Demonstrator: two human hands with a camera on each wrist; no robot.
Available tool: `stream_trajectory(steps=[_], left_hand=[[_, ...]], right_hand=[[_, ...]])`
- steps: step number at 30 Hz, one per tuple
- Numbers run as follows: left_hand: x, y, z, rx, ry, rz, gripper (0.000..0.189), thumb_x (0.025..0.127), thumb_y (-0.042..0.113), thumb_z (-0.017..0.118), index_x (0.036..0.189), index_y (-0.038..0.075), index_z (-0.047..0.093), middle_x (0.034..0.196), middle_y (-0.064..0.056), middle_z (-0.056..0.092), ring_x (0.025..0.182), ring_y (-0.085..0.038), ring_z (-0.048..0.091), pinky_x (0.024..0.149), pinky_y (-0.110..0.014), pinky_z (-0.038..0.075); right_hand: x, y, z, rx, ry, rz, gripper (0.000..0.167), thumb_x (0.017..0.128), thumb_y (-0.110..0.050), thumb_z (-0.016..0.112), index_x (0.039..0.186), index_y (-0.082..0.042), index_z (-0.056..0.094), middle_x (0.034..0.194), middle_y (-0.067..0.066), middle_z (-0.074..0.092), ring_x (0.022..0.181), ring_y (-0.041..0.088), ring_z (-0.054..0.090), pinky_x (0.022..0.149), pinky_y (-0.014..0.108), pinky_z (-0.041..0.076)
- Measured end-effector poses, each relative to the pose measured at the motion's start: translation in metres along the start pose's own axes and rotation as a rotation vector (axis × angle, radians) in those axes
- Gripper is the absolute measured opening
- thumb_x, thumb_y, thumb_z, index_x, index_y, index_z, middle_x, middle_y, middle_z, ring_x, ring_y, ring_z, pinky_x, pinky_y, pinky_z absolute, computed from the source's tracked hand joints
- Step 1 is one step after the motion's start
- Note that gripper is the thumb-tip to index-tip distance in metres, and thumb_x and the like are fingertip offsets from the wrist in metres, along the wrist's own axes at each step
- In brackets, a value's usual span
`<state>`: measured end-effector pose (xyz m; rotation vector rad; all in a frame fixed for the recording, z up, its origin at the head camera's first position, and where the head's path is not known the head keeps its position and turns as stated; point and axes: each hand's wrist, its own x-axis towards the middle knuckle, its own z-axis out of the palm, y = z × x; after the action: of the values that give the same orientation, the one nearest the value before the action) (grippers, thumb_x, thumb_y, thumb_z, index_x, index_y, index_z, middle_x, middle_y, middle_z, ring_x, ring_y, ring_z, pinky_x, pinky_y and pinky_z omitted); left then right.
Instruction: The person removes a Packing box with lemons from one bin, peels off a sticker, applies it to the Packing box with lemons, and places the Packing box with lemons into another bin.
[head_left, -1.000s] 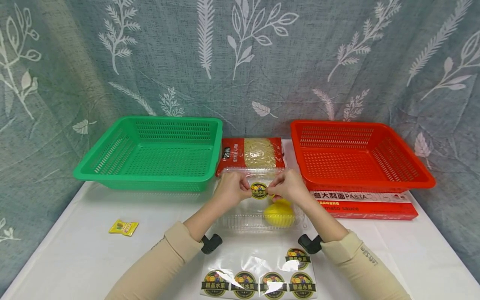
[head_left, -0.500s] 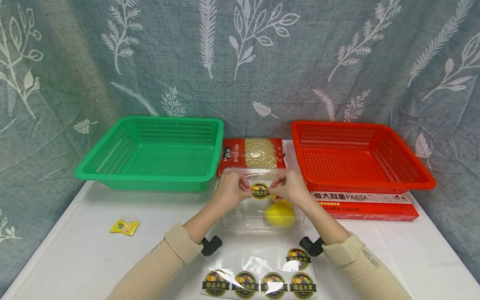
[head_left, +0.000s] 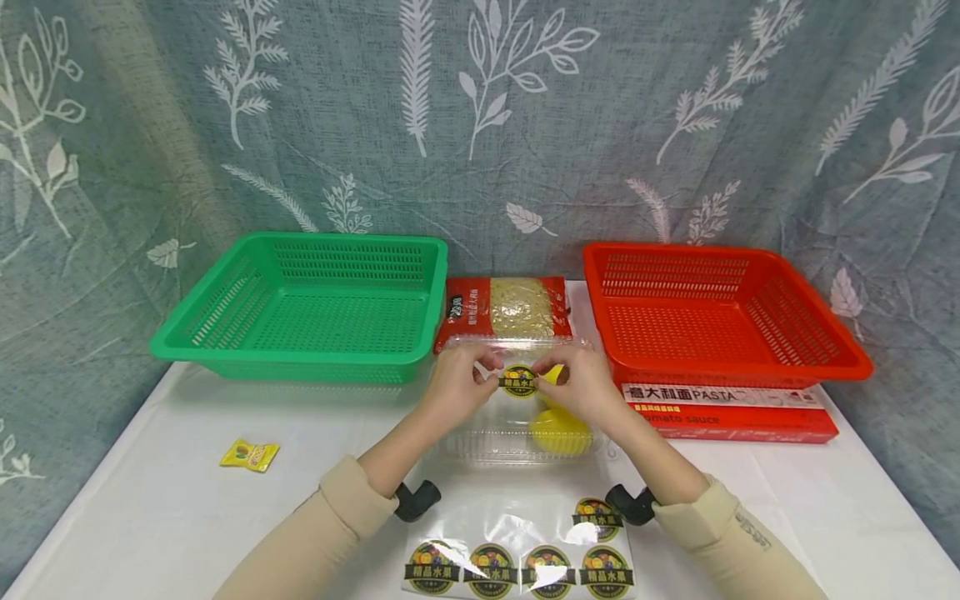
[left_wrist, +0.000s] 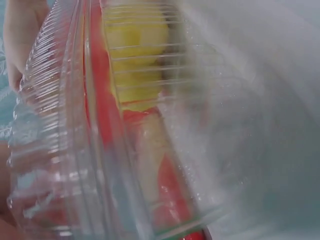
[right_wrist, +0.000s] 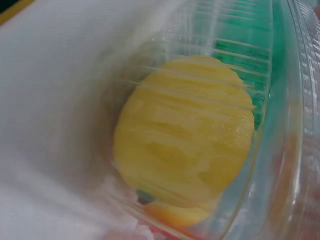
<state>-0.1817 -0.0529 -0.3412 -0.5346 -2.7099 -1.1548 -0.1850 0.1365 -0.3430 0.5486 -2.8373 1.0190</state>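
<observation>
A round black fruit sticker lies over the lid of a clear plastic clamshell box in the head view. My left hand is at its left edge, thumb and forefinger parted. At the right edge is my right hand, its thumb and forefinger also apart. Inside the box sits a yellow fruit that looks like a lemon, also large in the right wrist view. A second yellow piece shows behind it, partly hidden by the right hand. The left wrist view shows the ribbed box wall close up.
A sticker sheet lies in front of the box. Behind are a green basket, a red pasta bag and a red basket. Red pasta boxes lie right; a yellow candy packet lies left.
Both hands have loosened from the sticker's edges, thumbs and forefingers parting. The wrists have spread slightly outward. More yellow shows beside the right fingers; the sticker stays in nearly the same place.
</observation>
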Motion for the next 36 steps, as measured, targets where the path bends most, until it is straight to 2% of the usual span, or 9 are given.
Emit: stream_trajectory(steps=[2,4,6,9,13,17,24,29,36], left_hand=[[0.000,0.000,-0.001,0.018,-0.007,0.052,0.014,0.075,-0.001,0.067,0.088,0.004,0.069,0.089,-0.006,0.067,0.067,-0.018,0.059,0.062,-0.024,0.047],[-0.001,0.000,-0.002,0.053,-0.027,0.092,0.018,0.076,0.002,0.068,0.094,0.005,0.069,0.098,-0.006,0.066,0.073,-0.020,0.060,0.066,-0.026,0.047],[-0.001,0.001,-0.003,0.085,-0.052,0.123,0.021,0.077,0.005,0.068,0.098,0.005,0.069,0.105,-0.007,0.065,0.079,-0.021,0.060,0.070,-0.029,0.048],[-0.001,0.001,-0.004,0.141,-0.106,0.135,0.026,0.079,0.010,0.068,0.104,0.006,0.068,0.112,-0.008,0.062,0.093,-0.023,0.057,0.081,-0.036,0.047],[-0.003,0.001,-0.004,0.214,-0.191,0.119,0.033,0.083,0.018,0.066,0.114,0.007,0.064,0.118,-0.010,0.057,0.111,-0.029,0.048,0.093,-0.050,0.038],[-0.004,0.002,-0.003,0.257,-0.228,0.097,0.036,0.084,0.021,0.064,0.118,0.008,0.062,0.119,-0.011,0.053,0.114,-0.031,0.044,0.094,-0.054,0.036],[-0.008,0.004,-0.006,0.251,-0.201,0.073,0.034,0.082,0.021,0.067,0.113,0.007,0.065,0.113,-0.010,0.055,0.107,-0.029,0.047,0.088,-0.051,0.039],[-0.011,0.005,-0.010,0.242,-0.182,0.083,0.028,0.081,0.020,0.069,0.106,0.007,0.069,0.106,-0.008,0.057,0.102,-0.027,0.048,0.084,-0.047,0.040],[-0.014,0.003,-0.012,0.202,-0.155,0.105,0.016,0.078,0.014,0.071,0.092,0.007,0.073,0.093,-0.005,0.058,0.095,-0.024,0.051,0.084,-0.044,0.040]], right_hand=[[-0.002,0.000,-0.001,-0.036,0.008,-0.048,0.019,0.076,-0.010,0.072,0.094,-0.006,0.070,0.092,0.005,0.066,0.074,0.021,0.056,0.072,0.034,0.046],[-0.004,0.000,-0.002,-0.075,0.003,-0.082,0.025,0.076,-0.013,0.071,0.100,-0.006,0.069,0.099,0.008,0.065,0.088,0.027,0.057,0.088,0.044,0.041],[-0.005,0.000,-0.003,-0.112,-0.016,-0.107,0.030,0.077,-0.017,0.071,0.105,-0.005,0.067,0.105,0.009,0.063,0.102,0.031,0.053,0.099,0.054,0.030],[-0.007,0.000,-0.003,-0.173,-0.055,-0.150,0.037,0.079,-0.022,0.070,0.111,-0.005,0.065,0.109,0.010,0.059,0.113,0.034,0.045,0.103,0.062,0.014],[-0.008,-0.001,-0.001,-0.234,-0.077,-0.181,0.040,0.080,-0.025,0.069,0.114,-0.004,0.064,0.103,0.008,0.055,0.104,0.030,0.046,0.102,0.062,0.018],[-0.009,-0.001,-0.002,-0.248,-0.083,-0.181,0.038,0.081,-0.025,0.069,0.113,-0.005,0.065,0.096,0.006,0.052,0.096,0.026,0.045,0.101,0.059,0.023],[-0.011,0.002,-0.006,-0.194,-0.054,-0.189,0.025,0.078,-0.017,0.071,0.099,-0.004,0.071,0.093,0.005,0.057,0.099,0.026,0.048,0.091,0.048,0.037],[-0.014,0.004,-0.009,-0.132,-0.050,-0.170,0.016,0.078,-0.012,0.071,0.092,-0.005,0.072,0.095,0.006,0.062,0.107,0.029,0.050,0.095,0.051,0.037],[-0.016,0.005,-0.010,-0.119,-0.053,-0.177,0.010,0.078,-0.012,0.071,0.087,-0.007,0.073,0.097,0.008,0.063,0.102,0.028,0.053,0.098,0.053,0.034]])
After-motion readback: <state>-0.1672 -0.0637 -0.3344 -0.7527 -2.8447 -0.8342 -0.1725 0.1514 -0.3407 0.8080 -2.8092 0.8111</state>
